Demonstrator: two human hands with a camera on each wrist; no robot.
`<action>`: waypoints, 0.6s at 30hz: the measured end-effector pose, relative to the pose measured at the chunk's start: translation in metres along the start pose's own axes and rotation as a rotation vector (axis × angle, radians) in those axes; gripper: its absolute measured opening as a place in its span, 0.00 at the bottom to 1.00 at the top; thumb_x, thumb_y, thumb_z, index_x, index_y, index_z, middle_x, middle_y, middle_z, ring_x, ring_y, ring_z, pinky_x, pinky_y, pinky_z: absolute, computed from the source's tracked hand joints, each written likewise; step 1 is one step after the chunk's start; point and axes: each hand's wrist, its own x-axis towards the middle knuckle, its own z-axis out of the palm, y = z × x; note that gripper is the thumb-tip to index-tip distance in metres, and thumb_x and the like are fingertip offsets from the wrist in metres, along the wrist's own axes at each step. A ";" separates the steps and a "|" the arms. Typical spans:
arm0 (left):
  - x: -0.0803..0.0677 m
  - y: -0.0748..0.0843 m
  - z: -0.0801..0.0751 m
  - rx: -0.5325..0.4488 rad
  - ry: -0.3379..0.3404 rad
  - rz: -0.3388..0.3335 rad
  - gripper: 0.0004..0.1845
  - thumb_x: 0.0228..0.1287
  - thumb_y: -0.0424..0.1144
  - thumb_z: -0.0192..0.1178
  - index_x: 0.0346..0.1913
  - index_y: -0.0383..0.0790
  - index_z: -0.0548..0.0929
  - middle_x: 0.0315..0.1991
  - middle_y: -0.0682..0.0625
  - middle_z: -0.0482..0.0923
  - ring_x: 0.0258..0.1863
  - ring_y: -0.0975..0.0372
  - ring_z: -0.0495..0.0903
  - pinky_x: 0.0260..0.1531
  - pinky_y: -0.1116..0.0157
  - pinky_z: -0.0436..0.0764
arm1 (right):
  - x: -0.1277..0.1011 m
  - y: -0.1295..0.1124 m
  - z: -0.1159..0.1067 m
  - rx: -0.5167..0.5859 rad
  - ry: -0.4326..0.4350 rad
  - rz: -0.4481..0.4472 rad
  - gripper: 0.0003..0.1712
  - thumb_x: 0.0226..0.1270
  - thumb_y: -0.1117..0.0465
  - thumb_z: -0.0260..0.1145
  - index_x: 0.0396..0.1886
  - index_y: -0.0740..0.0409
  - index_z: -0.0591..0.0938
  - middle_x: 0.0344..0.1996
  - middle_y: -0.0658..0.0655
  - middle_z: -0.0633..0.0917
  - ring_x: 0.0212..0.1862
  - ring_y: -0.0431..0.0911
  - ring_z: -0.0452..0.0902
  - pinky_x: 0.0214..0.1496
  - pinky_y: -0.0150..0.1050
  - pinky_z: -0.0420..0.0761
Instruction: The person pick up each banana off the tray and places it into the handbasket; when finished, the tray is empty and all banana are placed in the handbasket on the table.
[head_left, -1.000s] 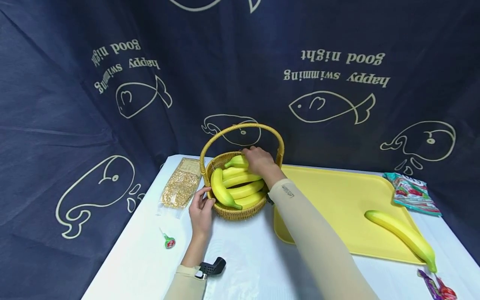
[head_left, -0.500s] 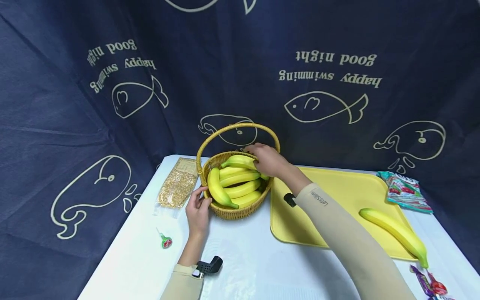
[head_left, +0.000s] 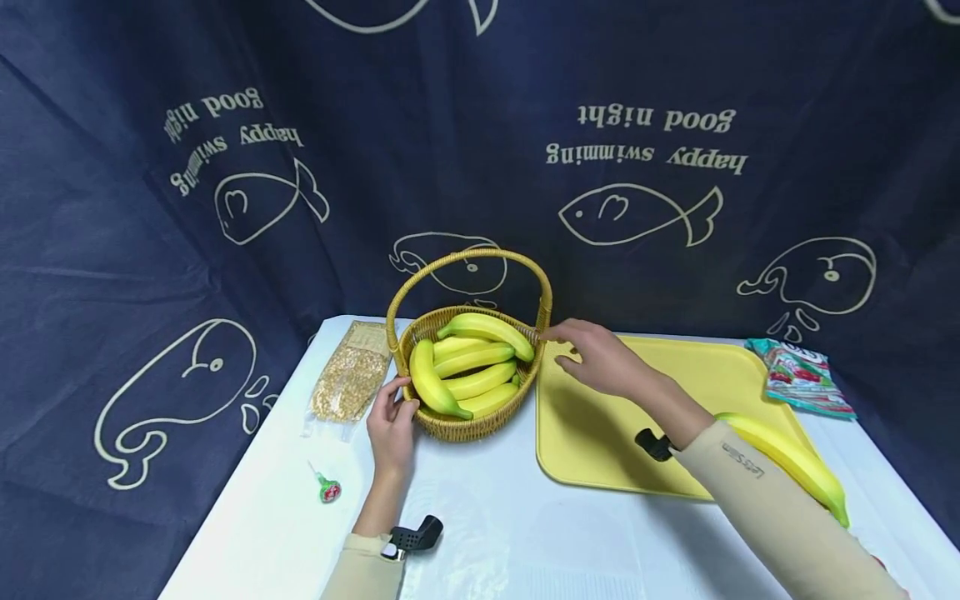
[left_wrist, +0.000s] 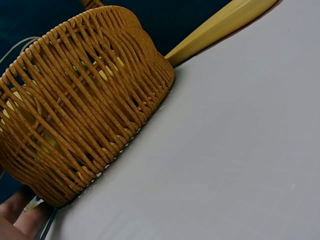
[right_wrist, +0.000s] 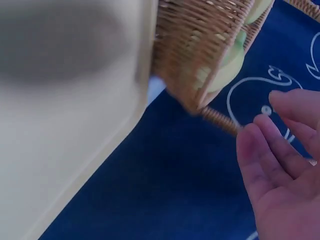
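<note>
A wicker basket [head_left: 468,421] with a hoop handle stands on the white worktop [head_left: 487,525] and serves as the landmark here. Five yellow bananas [head_left: 480,358] lie inside it, the topmost resting across the others near the far rim. The left hand [head_left: 392,421] rests against the basket's near-left wall, fingers curved lightly onto the weave; the left wrist view shows only fingertips at that wall. The right hand [head_left: 600,360] hovers just right of the basket, over the yellow tray [head_left: 600,450], fingers loose and spread, holding nothing, its fingertips close to the handle's base. The tray lies right of the basket, nearly touching it. One more banana [head_left: 802,471] lies on the tray's far-right part, partly behind the right sleeve. Left of the basket lies a clear bag of grain [head_left: 351,382]; in front of that, a lollipop [head_left: 327,487]. A snack packet [head_left: 801,377] sits beyond the tray's right corner.
</note>
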 end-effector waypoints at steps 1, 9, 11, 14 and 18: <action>0.000 0.000 0.000 0.002 0.001 -0.001 0.21 0.57 0.23 0.56 0.56 0.28 0.77 0.64 0.45 0.70 0.48 0.47 0.78 0.42 0.68 0.78 | -0.010 0.003 -0.005 0.001 -0.003 0.011 0.22 0.59 0.67 0.68 0.55 0.55 0.81 0.48 0.52 0.81 0.47 0.47 0.78 0.47 0.44 0.77; 0.000 -0.001 -0.001 0.027 0.002 0.004 0.20 0.58 0.24 0.56 0.56 0.29 0.77 0.63 0.46 0.71 0.47 0.49 0.79 0.41 0.69 0.77 | -0.098 0.051 -0.038 -0.008 -0.044 0.228 0.19 0.62 0.63 0.67 0.54 0.57 0.80 0.46 0.55 0.83 0.45 0.51 0.80 0.44 0.49 0.78; 0.000 -0.001 -0.001 0.027 0.000 0.007 0.20 0.58 0.24 0.56 0.56 0.29 0.77 0.63 0.46 0.71 0.48 0.49 0.79 0.40 0.68 0.77 | -0.122 0.066 -0.046 -0.030 -0.059 0.295 0.19 0.62 0.62 0.67 0.53 0.58 0.81 0.44 0.56 0.84 0.43 0.51 0.80 0.42 0.50 0.78; 0.000 -0.002 0.000 0.027 -0.001 0.007 0.20 0.58 0.24 0.55 0.55 0.29 0.77 0.63 0.46 0.71 0.48 0.49 0.79 0.39 0.65 0.77 | -0.159 0.090 -0.056 -0.041 -0.086 0.387 0.20 0.61 0.62 0.68 0.53 0.63 0.80 0.42 0.60 0.84 0.41 0.54 0.81 0.41 0.52 0.79; 0.000 -0.001 0.001 0.037 0.004 0.007 0.20 0.58 0.24 0.55 0.56 0.29 0.77 0.63 0.45 0.71 0.48 0.49 0.78 0.38 0.65 0.77 | -0.203 0.120 -0.062 -0.010 -0.146 0.509 0.25 0.61 0.60 0.68 0.53 0.71 0.77 0.42 0.67 0.82 0.42 0.60 0.79 0.43 0.57 0.78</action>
